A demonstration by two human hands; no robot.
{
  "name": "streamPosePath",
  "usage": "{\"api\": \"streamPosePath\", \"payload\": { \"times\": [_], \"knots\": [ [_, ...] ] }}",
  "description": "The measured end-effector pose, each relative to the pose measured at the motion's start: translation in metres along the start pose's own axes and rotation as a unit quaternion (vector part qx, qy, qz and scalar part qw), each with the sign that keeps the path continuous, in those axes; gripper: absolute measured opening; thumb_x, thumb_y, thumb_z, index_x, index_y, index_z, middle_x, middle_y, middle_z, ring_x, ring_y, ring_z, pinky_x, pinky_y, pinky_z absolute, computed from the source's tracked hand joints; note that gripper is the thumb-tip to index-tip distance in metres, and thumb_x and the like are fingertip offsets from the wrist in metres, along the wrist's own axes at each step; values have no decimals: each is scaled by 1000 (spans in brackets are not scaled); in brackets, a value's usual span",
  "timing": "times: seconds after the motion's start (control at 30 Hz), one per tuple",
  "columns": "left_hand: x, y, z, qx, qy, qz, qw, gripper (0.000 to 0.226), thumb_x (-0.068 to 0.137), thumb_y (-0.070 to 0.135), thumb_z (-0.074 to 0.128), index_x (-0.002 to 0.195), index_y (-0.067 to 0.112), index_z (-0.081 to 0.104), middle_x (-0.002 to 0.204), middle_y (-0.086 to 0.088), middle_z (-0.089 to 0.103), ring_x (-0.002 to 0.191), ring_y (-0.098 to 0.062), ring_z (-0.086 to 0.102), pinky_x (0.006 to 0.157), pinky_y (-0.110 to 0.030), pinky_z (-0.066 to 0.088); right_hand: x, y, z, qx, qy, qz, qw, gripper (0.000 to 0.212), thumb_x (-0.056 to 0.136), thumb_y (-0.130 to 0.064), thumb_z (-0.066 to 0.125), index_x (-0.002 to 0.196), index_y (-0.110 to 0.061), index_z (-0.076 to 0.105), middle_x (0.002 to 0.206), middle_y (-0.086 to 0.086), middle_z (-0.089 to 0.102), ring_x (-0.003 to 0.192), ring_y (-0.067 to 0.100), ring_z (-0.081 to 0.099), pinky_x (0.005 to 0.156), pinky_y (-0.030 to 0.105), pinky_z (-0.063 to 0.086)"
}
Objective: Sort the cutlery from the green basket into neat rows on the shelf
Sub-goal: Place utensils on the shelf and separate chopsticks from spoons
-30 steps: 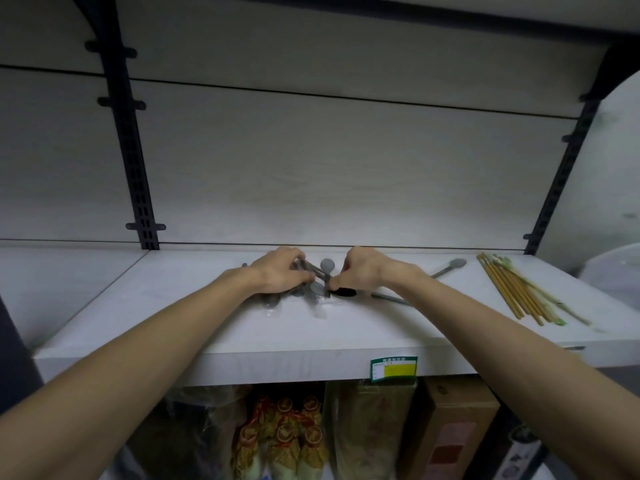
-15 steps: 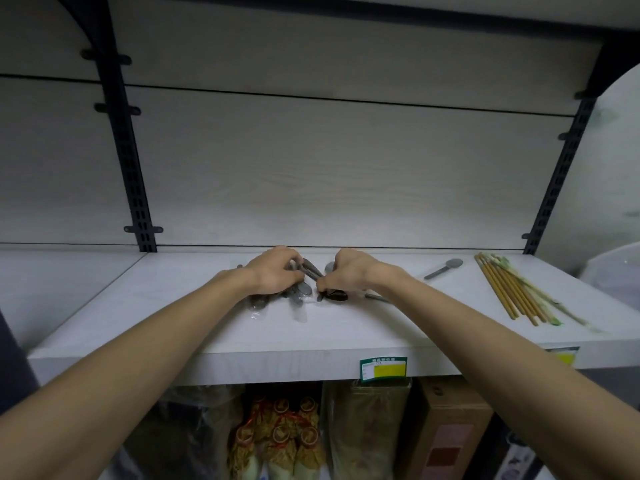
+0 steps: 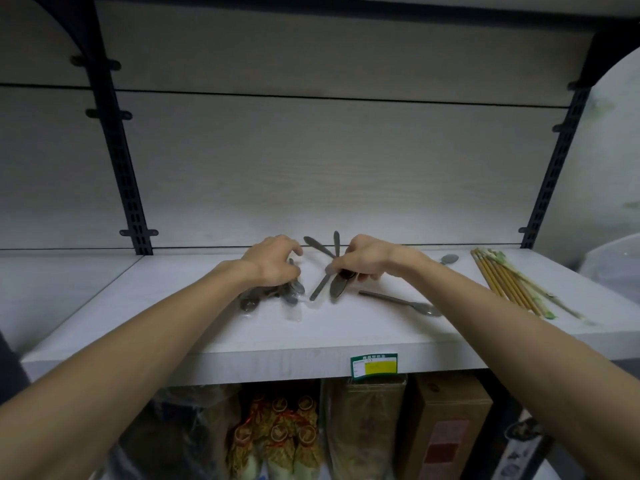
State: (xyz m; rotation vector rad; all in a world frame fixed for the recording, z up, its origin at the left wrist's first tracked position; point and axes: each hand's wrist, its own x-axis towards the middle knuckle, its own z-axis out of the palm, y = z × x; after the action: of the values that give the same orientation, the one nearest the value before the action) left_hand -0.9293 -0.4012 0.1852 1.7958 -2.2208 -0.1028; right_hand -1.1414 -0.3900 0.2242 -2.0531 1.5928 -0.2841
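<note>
Both my hands rest on the white shelf (image 3: 173,327). My left hand (image 3: 273,265) is closed over a bunch of grey metal spoons (image 3: 277,296) whose bowls stick out toward me. My right hand (image 3: 363,259) grips several crossed pieces of metal cutlery (image 3: 323,268), handles fanning up and toward me between the hands. One loose spoon (image 3: 401,302) lies flat on the shelf below my right wrist. Another spoon (image 3: 449,259) peeks out behind my right forearm. The green basket is not in view.
A bundle of bamboo chopsticks (image 3: 509,284) lies at the shelf's right end. Black slotted uprights (image 3: 117,150) (image 3: 554,161) flank the back panel. A green and yellow price tag (image 3: 374,365) hangs on the front edge. Packaged goods and boxes (image 3: 446,427) fill the shelf below.
My hands have drawn apart, splitting the cutlery into two bunches. The right hand's pieces now fan out and a spoon lies uncovered below my right wrist.
</note>
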Motion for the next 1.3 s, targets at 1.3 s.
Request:
{"api": "streamPosePath", "payload": {
  "times": [1.3],
  "knots": [
    [44,98,2,52,-130,134,981,39,61,19,54,73,48,76,97,4,74,96,-20,67,90,-43,55,-43,110,-53,-116,93,27,989,26,90,-36,65,77,-18,79,67,-8,74,60,11,66,71,27,55]
  ]
}}
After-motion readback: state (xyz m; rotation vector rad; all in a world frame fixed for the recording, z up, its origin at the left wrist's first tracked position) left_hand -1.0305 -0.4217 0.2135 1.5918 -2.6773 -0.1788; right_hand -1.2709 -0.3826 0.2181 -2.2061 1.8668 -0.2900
